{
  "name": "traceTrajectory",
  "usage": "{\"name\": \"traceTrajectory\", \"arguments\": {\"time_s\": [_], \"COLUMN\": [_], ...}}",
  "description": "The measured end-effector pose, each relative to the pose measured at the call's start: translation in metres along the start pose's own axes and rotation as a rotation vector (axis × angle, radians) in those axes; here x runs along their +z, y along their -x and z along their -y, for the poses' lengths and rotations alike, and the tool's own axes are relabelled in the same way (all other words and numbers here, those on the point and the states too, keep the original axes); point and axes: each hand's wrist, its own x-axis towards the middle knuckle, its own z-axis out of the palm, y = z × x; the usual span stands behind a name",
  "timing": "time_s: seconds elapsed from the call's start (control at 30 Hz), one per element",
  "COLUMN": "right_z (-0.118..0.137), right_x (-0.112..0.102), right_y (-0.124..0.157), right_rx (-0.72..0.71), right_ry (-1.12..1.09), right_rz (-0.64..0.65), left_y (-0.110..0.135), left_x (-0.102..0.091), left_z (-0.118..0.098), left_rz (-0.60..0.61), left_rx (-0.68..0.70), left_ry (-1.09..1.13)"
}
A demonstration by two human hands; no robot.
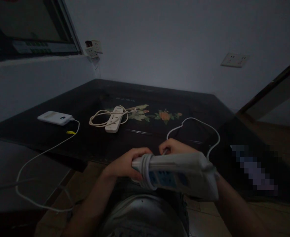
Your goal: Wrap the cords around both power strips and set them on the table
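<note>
1. Lower centre of the frame: the boxy power strip [181,172], probably stiff and fairly light.
2. The left hand [127,163] grips its cord-wrapped end, likely a sure hold.
3. The right hand [174,146], beyond it, pinches the white cord [191,118], which looks pliable, springy.

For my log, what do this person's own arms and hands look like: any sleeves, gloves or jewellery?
The left hand and right hand are both bare, with no gloves. No sleeves show on either forearm. No watch shows on the left wrist; the right wrist is largely hidden. Too dim to rule out rings.
</note>
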Motion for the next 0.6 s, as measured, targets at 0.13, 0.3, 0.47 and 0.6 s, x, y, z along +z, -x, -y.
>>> {"name": "traceTrajectory", "arguments": {"time_s": [0.13,0.3,0.47,0.6], "right_z": [0.027,0.049,0.061,0.074], "right_x": [-0.023,-0.035,-0.03,-0.021], "right_y": [-0.024,-0.031,-0.026,-0.02], "right_rx": [0.019,0.05,0.086,0.107], "right_ry": [0.423,0.768,0.962,1.023], "right_rz": [0.119,0.057,0.025,0.026], "left_y": [0.001,-0.004,-0.01,-0.016], "left_x": [-0.006,-0.006,-0.003,0.002], "left_z": [-0.018,-0.013,0.003,0.014], "left_rz": [0.031,-0.04,-0.076,-0.164], "left_rx": [-0.036,0.079,-0.052,-0.027], "left_ry": [-0.491,-0.682,-0.77,-0.86]}}
